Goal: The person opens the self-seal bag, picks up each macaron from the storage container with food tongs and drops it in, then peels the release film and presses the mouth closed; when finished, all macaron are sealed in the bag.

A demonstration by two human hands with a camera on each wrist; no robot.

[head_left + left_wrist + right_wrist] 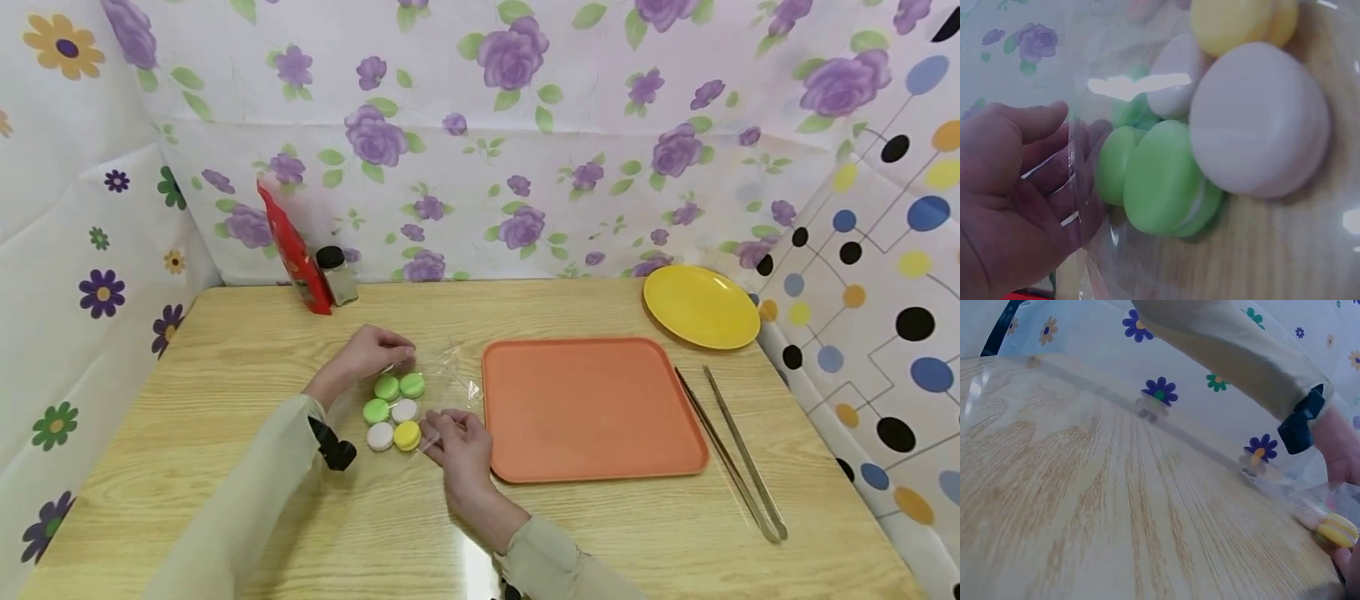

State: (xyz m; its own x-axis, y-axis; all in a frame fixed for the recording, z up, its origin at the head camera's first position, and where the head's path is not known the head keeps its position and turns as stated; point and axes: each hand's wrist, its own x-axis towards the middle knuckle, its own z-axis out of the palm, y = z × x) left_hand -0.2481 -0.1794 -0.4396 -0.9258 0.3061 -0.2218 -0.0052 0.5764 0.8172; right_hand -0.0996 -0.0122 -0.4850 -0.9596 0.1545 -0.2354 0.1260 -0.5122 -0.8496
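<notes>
Several toy-like macarons lie in a clear plastic bag [442,375] on the table: green macarons [387,387], pale macarons [380,437] and a yellow macaron [407,436]. At the bag's far left edge is my left hand [367,352]. In the left wrist view, that hand's [1016,181] fingers lie loosely bent behind the plastic, with the thumb apart from it. My right hand [465,458] pinches the bag's near right side, close to the yellow macaron. Only a sliver of the right hand [1350,569] shows in the right wrist view, beside the yellow macaron [1337,530].
An orange tray [592,408] lies just right of my right hand. Beyond it are metal tongs [742,450] and a yellow plate [701,307] at the back right. A red packet [294,254] and a black-capped jar [337,277] stand at the back left, by the flowered cloth wall [465,200].
</notes>
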